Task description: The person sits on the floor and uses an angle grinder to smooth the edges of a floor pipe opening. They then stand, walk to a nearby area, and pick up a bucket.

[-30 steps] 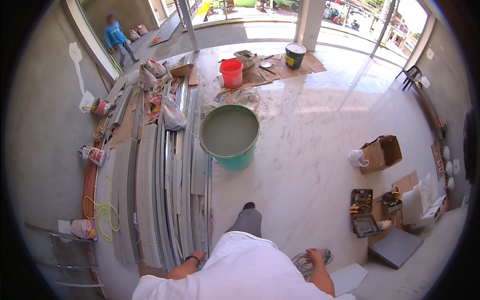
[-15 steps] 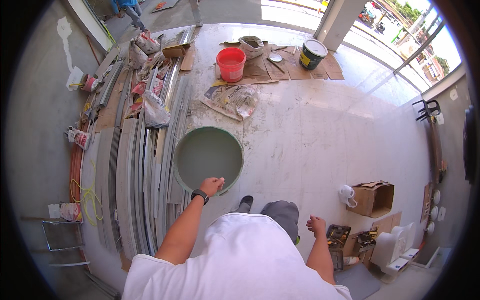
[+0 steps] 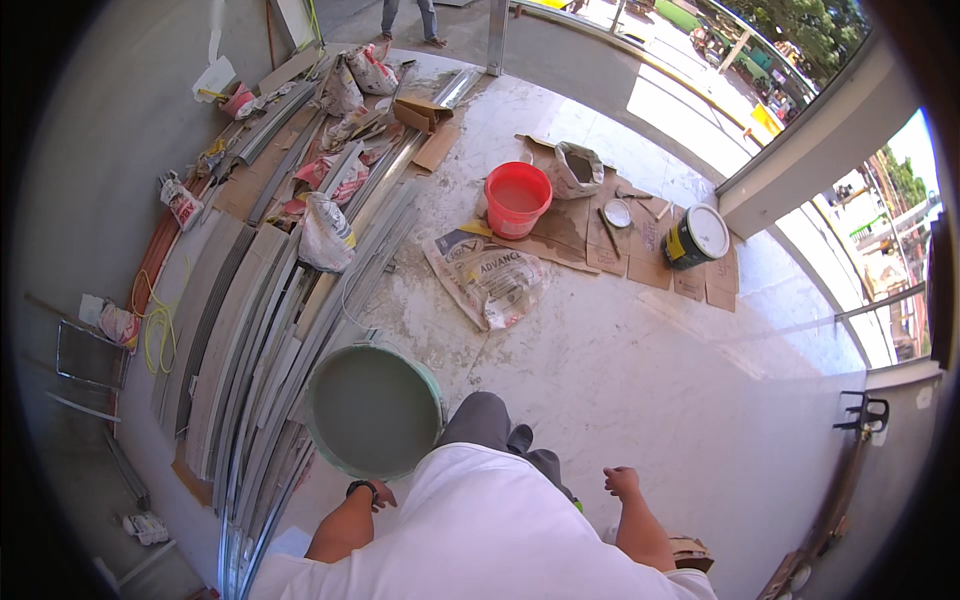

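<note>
My left hand (image 3: 381,495), with a dark watch on its wrist, hangs just below the near rim of a large green bucket (image 3: 437,392). Its loose fingers hold nothing. Cloudy grey-green liquid (image 3: 372,410) fills much of the bucket, and a thin wire handle stands off its far rim. Out to the right, my right hand (image 3: 621,482) is held over the pale floor, fingers loosely bent and apart, with nothing in it. My dark trouser leg (image 3: 476,420) is close to the bucket's right side.
Long metal profiles (image 3: 265,340) lie along the left, with bags (image 3: 326,232) on them. Beyond the bucket are a flattened sack (image 3: 488,278), a red bucket (image 3: 518,203), an open sack (image 3: 578,172), and a dark paint pail (image 3: 694,240) on cardboard (image 3: 608,245). A person's legs (image 3: 410,18) show far off.
My left hand has drawn back from over the bucket's near rim to below it. The view has turned right, and my leg now shows nearer the bucket. My right hand stays out at the side.
</note>
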The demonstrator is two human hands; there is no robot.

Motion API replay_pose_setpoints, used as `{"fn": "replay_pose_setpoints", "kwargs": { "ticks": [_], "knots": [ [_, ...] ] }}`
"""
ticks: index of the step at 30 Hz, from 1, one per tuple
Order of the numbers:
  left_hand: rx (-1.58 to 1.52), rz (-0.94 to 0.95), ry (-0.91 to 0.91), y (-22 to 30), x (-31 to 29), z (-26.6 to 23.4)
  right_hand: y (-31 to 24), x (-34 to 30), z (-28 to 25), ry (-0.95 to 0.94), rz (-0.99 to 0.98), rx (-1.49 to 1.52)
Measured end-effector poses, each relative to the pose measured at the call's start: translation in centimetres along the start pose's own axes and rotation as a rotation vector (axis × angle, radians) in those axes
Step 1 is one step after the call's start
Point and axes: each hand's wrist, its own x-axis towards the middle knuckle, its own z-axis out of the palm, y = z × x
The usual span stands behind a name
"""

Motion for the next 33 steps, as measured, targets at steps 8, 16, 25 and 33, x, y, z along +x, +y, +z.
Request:
{"fn": "replay_pose_setpoints", "kwargs": {
  "ticks": [8, 16, 25, 33],
  "knots": [
    [-0.446, 0.089, -0.078, 10.0, -3.5, -6.2, -41.5, 9.4, -2.1, 0.024, -0.352, -0.006],
    [-1.075, 0.382, 0.231, 27.8, -9.8, -39.3, -71.9, 8.0, 6.6, -0.215, -0.428, -0.122],
    [-1.068, 0.647, 0.558, 43.1, -16.1, -70.3, -90.4, 16.4, 5.9, -0.182, -0.316, -0.117],
    [-1.091, 0.182, 0.315, 55.8, -16.3, -76.5, -108.4, 27.4, 5.3, -0.186, -0.054, 0.141]
  ]
}}
